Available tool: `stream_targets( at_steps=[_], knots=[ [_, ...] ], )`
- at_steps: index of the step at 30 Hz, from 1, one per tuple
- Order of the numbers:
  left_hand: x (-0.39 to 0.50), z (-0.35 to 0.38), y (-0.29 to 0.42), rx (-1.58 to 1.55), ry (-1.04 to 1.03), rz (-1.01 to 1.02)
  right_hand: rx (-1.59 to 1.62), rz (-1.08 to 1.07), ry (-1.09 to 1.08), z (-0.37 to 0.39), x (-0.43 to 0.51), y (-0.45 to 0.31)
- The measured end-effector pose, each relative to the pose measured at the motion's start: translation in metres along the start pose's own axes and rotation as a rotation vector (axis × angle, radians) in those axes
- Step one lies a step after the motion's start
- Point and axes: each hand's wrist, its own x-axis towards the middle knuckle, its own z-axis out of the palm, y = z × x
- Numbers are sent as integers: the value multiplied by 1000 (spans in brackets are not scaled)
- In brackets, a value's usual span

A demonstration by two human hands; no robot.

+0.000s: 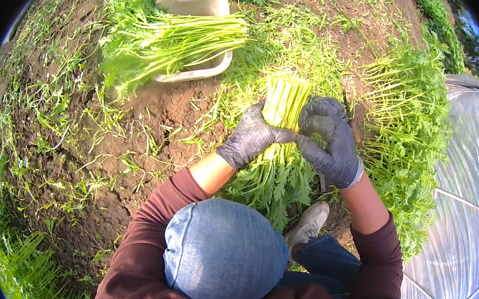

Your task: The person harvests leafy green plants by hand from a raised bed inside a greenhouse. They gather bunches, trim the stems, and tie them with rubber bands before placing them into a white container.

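Observation:
A bundle of leafy green stems (286, 95) lies before me, its cut ends pointing away and its leaves towards me. My left hand (255, 136), in a dark glove, grips the bundle's left side with the thumb across the stems. A thin red-orange tie (288, 125) runs over the stems and reaches my left thumb. My right hand (328, 137), gloved too, is curled at the bundle's right side beside that tie, fingertips close to the left thumb. Whether the right fingers pinch the tie's end is hidden.
More cut greens (190, 35) lie across a whitish plastic tub (205, 75) at the upper left. A red loop (304, 63) lies on the trimmings beyond the bundle. Leafy plants (411, 137) line the right side, beside clear plastic sheeting (469, 173). Brown soil (150, 122) carries scattered trimmings.

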Motion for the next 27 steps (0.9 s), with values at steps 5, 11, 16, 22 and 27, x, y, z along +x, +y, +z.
stream_targets(
  at_steps=[5, 11, 16, 22, 27],
  knots=[
    [-4, -2, -7, -147, -40, 96, 303, -167, -349, -10, -6, -27],
    [-11, -1, -8, -125, -71, 219, 86, 16, 292, 14, -15, -25],
    [-17, -3, -10, 220, -130, 179, 123, -143, 261, -26, -15, -12],
    [-10, -8, -6, 461, -190, 196, -470, 171, -145, -61, 2, 13],
    [-1, -17, 3, 263, -381, 141, -246, -24, -275, -49, -2, 25]
  ],
)
